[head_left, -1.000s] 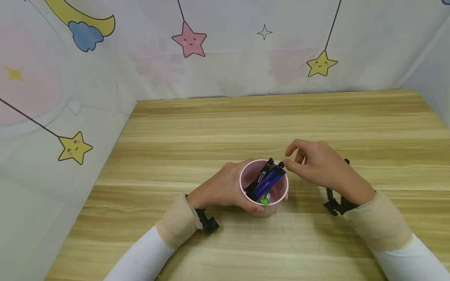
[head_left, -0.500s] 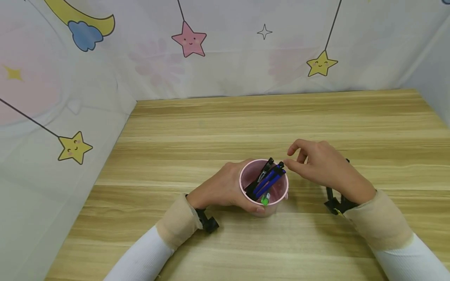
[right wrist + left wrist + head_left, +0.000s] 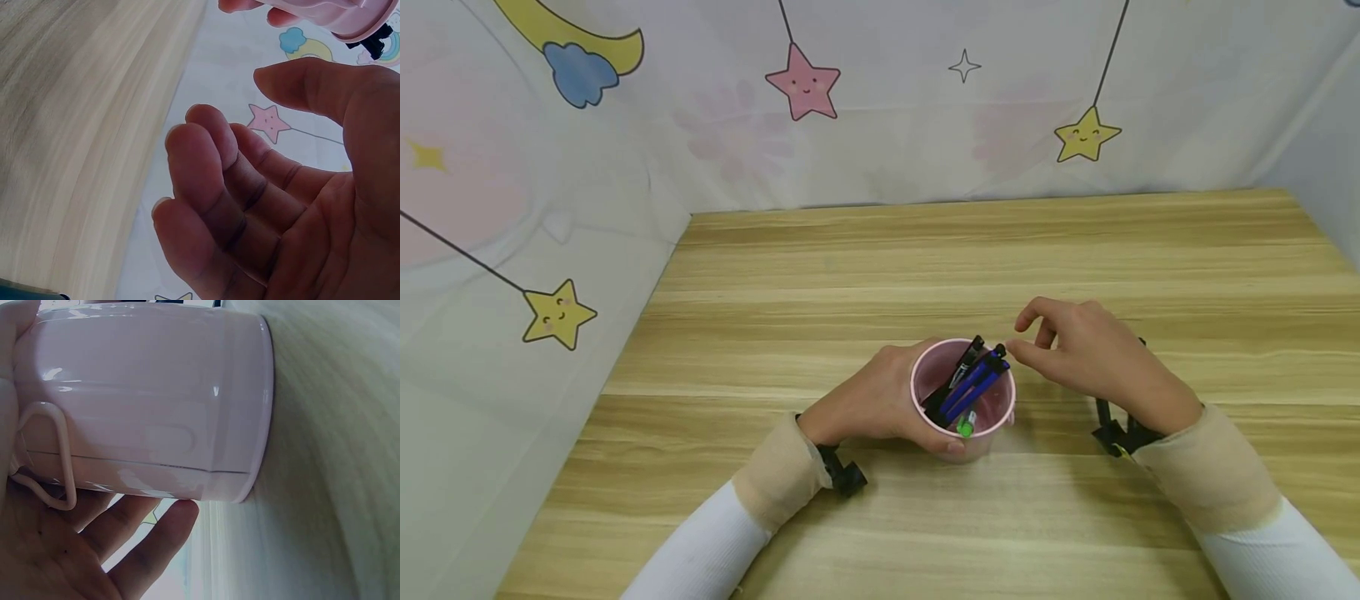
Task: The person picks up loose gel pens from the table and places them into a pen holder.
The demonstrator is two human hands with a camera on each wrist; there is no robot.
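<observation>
Near the middle of the table stands a pink cup (image 3: 931, 364), with a small loop handle (image 3: 65, 456) on its side. My left hand (image 3: 880, 398) grips it from the left, thumb on the near side and fingers round the far side. Inside lean two blue pens (image 3: 974, 390), a black marker (image 3: 961, 367) and a green-ended item (image 3: 966, 426) whose kind I cannot tell. To the right of the rim hovers my right hand (image 3: 1078, 350), fingers loosely bent and holding nothing. Its thumb (image 3: 300, 84) is closest to the pen tops, apart from the cup in the right wrist view.
The wood-grain table (image 3: 820, 283) runs back to a pale curtain (image 3: 880, 158) printed with stars and a moon. Another curtain side (image 3: 550, 417) borders the left. A teal edge of something (image 3: 28, 292) shows in the right wrist view's lower corner.
My right hand has drawn very slightly to the right, away from the cup's rim. The left hand, the cup and the pens stay where they were.
</observation>
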